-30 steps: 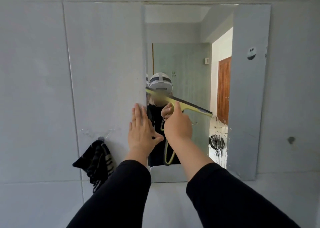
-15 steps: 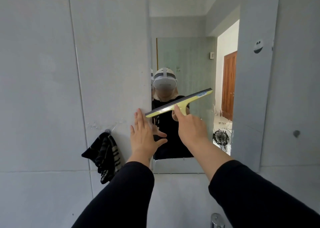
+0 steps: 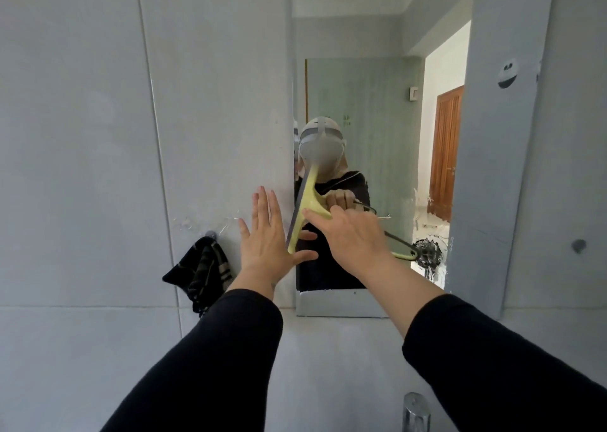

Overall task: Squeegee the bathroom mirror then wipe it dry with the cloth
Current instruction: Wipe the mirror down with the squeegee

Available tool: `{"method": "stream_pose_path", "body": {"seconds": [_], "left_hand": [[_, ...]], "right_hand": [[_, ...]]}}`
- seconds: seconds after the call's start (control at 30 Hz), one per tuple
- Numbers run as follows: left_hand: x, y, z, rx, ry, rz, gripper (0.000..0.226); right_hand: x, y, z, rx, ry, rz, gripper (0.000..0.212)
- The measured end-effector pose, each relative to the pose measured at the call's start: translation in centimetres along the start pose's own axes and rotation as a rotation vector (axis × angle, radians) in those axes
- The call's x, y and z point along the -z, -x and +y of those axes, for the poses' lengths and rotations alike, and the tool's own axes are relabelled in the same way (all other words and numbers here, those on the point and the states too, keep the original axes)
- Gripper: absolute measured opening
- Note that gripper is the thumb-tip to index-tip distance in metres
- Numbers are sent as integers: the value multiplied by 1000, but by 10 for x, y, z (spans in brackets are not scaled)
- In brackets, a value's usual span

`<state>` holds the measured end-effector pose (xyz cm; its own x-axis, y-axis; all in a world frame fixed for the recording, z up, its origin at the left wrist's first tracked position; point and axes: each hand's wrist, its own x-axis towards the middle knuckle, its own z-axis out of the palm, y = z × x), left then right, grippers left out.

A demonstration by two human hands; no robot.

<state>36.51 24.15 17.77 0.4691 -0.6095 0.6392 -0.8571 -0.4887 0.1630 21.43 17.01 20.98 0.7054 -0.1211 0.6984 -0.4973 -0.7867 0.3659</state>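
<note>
The right hand (image 3: pixel 356 237) is gripping the squeegee (image 3: pixel 307 206) by its handle, fingers closed round it; the blade is standing nearly upright against the mirror (image 3: pixel 492 155) near its left edge. The left hand (image 3: pixel 267 244) is lying flat and open on the wall tile (image 3: pixel 213 103) just beside that edge, holding nothing. Squeegeeing is in progress. For a clean pass the blade should be kept in full, even contact along its length and drawn steadily across the glass, strokes overlapping. White streaks or residue appear to be showing at the lower right of the glass, though the view there is poor. The cloth (image 3: pixel 200 269) is hanging from a hook (image 3: pixel 210 234) on the wall, left of the mirror, untouched. A tap (image 3: pixel 415 410) is showing at the bottom edge.
</note>
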Motion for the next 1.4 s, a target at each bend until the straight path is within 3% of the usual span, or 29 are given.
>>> {"method": "stream_pose_path", "body": {"seconds": [0.23,0.6,0.87,1.13,1.4], "left_hand": [[-15,-2,13,-2,17,-37,136],[-24,13,50,53,-13,-26,135],[-31,13,90,-86,-58,6,123],[-34,12,86,-108,60,-7,135],[-33,14,97,-51,-20,39,115]], "right_hand": [[-8,-9,19,53,68,-68,35],[-7,19,70,-5,55,-83,55],[-3,40,105,-71,78,-115,62],[-11,43,112,-76,58,-100,60],[-7,76,139,-232,78,-148,66]]}}
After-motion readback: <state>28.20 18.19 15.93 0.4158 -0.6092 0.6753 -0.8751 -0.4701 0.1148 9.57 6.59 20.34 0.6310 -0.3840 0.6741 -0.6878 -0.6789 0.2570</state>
